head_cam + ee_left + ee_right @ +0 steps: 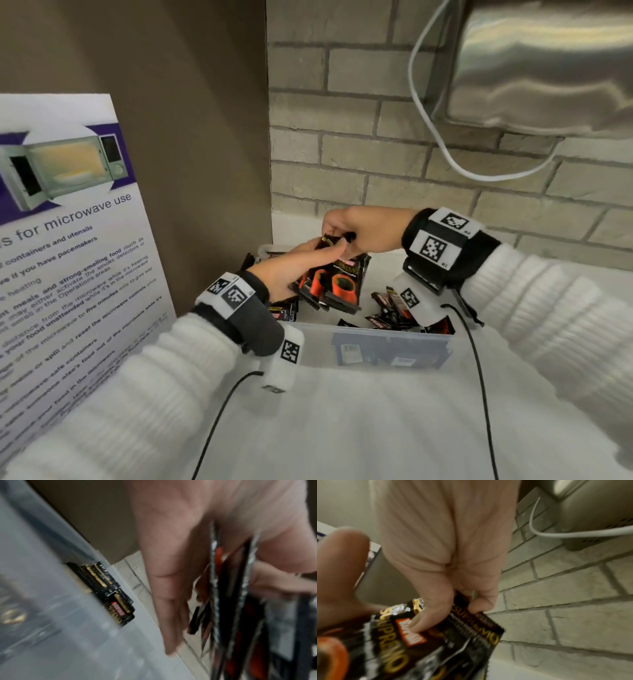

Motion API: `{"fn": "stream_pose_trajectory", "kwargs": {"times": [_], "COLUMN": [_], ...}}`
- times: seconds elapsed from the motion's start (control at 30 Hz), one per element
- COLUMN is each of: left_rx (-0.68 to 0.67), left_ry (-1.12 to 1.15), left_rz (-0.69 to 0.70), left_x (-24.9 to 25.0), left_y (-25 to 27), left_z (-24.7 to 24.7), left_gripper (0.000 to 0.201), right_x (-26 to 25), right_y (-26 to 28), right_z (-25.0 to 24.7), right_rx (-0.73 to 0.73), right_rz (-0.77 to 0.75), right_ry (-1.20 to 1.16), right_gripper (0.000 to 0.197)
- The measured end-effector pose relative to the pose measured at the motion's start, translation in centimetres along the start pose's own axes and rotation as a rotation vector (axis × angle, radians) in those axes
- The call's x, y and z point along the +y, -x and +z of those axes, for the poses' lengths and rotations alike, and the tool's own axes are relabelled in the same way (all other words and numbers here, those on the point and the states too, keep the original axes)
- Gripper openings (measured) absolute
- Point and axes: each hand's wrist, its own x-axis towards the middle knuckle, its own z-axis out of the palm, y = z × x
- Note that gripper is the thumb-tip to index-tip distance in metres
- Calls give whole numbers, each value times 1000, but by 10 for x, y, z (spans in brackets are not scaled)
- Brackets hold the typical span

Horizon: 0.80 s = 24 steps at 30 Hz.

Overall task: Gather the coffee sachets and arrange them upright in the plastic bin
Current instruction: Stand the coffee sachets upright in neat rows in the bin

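- Sachets (337, 281) hang as a fanned bundle between both hands, above the far half of the bin (394, 346).
- Left hand (291, 270) has its grip closed on the bundle from the left side, fingers across the faces, thumb behind.
- Right hand (352, 229) pinches the top edges of the bundle from above; its wrist view shows thumb (426, 615) and a curled finger clamped on the printed fronts.
- Bundle's long axis runs from the pinched tops, far, down to the cup pictures, near and lower; it is tilted, not plumb, and the lower ends point into the bin.
- Bin lies directly under and nearer than both hands, so I judge the coming move is a short lowering with the tilt taken out; the left hand is lower and closer to the bin floor.
- Loose sachets (387, 310) lie flat or jumbled at the bin's right side, under the right wrist; a few more (284, 311) show at the left, under the left wrist, and the left wrist view shows some (109, 591) against the bin wall.
- Risk, as I judge it: the fanned bundle could splay or catch the loose ones on the way down.
- Surface (342, 428) is white, with the bin on it.
- Poster (68, 257) on microwave use stands at left; brick wall (342, 154) at far, with a metal appliance (548, 68) and grey cable (442, 147) at far right.
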Motion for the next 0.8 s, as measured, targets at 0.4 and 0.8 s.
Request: {"fn": "stream_pose_trajectory", "kwargs": {"times": [0.4,0.8], "left_rx": [159,303], "left_ry": [478,509], "left_rz": [146,112], "left_x": [-18,-31], "left_y": [3,16], "left_z": [-27,-38], "left_gripper": [30,27], "right_x": [-20,-35], "right_y": [-30,-23], "right_z": [31,98], "right_rx": [616,678], "right_rz": [61,247], "right_ry": [-432,-1234], "right_gripper": [47,20]}}
